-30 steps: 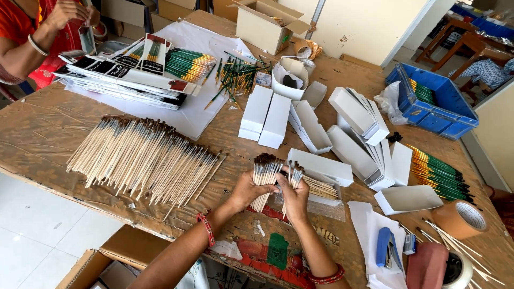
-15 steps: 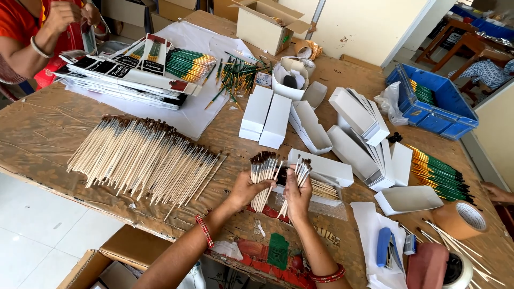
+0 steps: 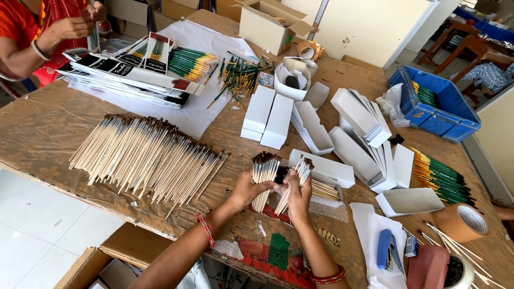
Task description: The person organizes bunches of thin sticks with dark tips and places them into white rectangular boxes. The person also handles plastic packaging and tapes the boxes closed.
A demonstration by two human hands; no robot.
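My left hand (image 3: 243, 190) grips an upright bundle of pale wooden paintbrushes (image 3: 264, 170), bristles up. Close beside it, my right hand (image 3: 299, 197) holds a smaller bunch of brushes (image 3: 301, 172) fanned at a tilt. Both hands hover over the near edge of the worn brown table (image 3: 43, 134). Just behind the hands lies an open white box (image 3: 326, 170) with brushes inside. A big heap of loose wooden brushes (image 3: 144, 155) lies spread to the left of my left hand.
White boxes (image 3: 267, 109) and folded cartons (image 3: 360, 115) crowd the middle. Green-handled brushes (image 3: 441, 176) lie right, a blue crate (image 3: 436, 104) far right, tape roll (image 3: 461, 222) and stapler (image 3: 384, 249) near right. Another person's hands (image 3: 69, 27) work at top left beside stacked black packs (image 3: 123, 72).
The bundle in my left hand has stayed upright while my right hand pulled a small bunch of brushes slightly away to the right.
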